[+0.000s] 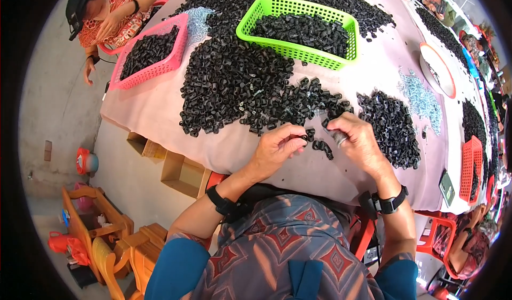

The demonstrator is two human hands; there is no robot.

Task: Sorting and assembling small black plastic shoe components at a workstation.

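My left hand (277, 146) is closed in a pinch, with a small black plastic part (305, 137) at its fingertips. To its right, my right hand (360, 144) has its fingers curled together, and another small black part shows at their tips. A greyish wrap (338, 137) covers one finger of that hand. Between the hands, a few loose black parts (322, 148) lie on the pale cloth. A large heap of black parts (229, 87) spreads just beyond my hands, and a smaller pile (389, 132) lies beside my right hand.
A green basket (298, 56) and a pink basket (152, 77) hold more black parts. Small clear pieces (421, 100) lie near a white bowl (438, 68). A phone (447, 188) rests beside a red basket (469, 167). Other people sit around the table; one (114, 15) is at far left.
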